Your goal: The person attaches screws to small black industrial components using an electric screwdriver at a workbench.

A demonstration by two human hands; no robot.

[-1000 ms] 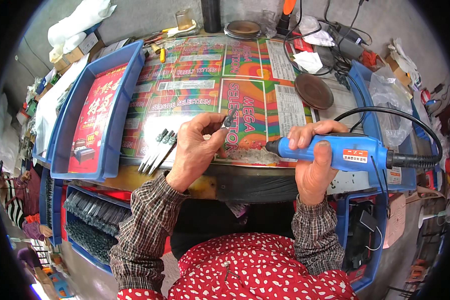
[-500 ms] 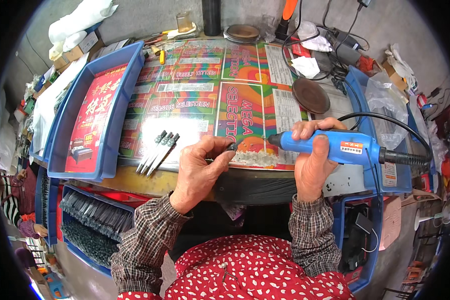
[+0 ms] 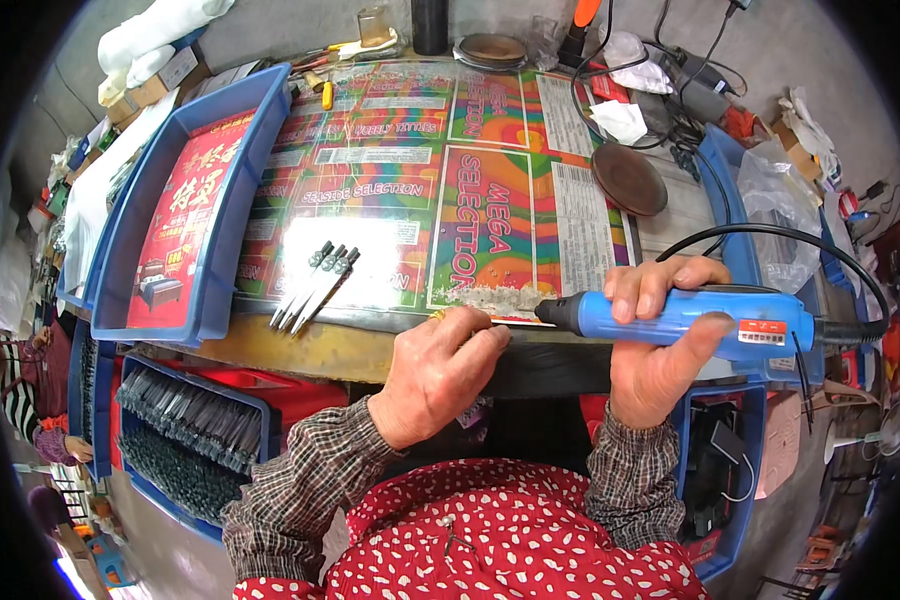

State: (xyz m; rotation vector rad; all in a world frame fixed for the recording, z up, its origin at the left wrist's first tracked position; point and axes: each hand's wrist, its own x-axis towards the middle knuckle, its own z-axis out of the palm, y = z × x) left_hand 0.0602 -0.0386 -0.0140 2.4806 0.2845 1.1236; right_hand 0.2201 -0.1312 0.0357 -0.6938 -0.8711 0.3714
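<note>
My right hand (image 3: 667, 335) is wrapped round a blue corded electric screwdriver (image 3: 705, 318), held level with its dark tip pointing left. Just left of that tip, my left hand (image 3: 438, 372) is closed at the table's front edge, fingertips together. What the left fingers hold, if anything, is hidden by the hand; a little yellow shows by the forefinger. Several slim pens or rods (image 3: 315, 288) with dark upper ends and pale shafts lie side by side on the sheet, left of my hands. Pale crumbs or residue (image 3: 495, 299) are scattered on the sheet beyond my fingers.
A blue tray (image 3: 210, 310) with a red printed sheet stands at left. Below it, a blue bin (image 3: 150, 480) holds many dark and clear slim parts. A brown round dish (image 3: 629, 179) and black cables lie at right. A blue bin (image 3: 685, 500) sits low right.
My left hand has moved right and toward me, turning its back up; the small dark piece in its fingers no longer shows. The screwdriver has shifted right and slightly down.
</note>
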